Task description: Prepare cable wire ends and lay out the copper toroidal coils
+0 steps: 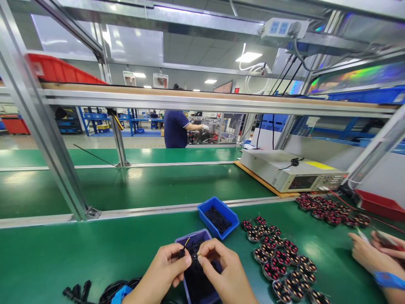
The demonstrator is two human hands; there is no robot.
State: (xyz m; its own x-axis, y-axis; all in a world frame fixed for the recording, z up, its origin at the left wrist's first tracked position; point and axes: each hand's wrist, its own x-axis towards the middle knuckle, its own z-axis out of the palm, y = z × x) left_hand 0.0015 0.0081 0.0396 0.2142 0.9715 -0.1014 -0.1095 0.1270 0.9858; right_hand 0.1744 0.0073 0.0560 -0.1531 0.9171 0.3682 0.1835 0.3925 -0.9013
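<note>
Left hand and right hand pinch a black wire between their fingers, right over the blue bin, parked within easy reach!

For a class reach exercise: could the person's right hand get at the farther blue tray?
Probably yes: the right hand is close to the blue tray, with nothing but green bench between.

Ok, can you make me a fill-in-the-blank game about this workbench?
1. The left hand holds a thin ____ wire.
2. The blue bin holds a pile of ____ wires.
3. The bench top is ____.
4. The round coils lie to the ____ of the bins.

Missing words: yellow; black; green; right.
</note>
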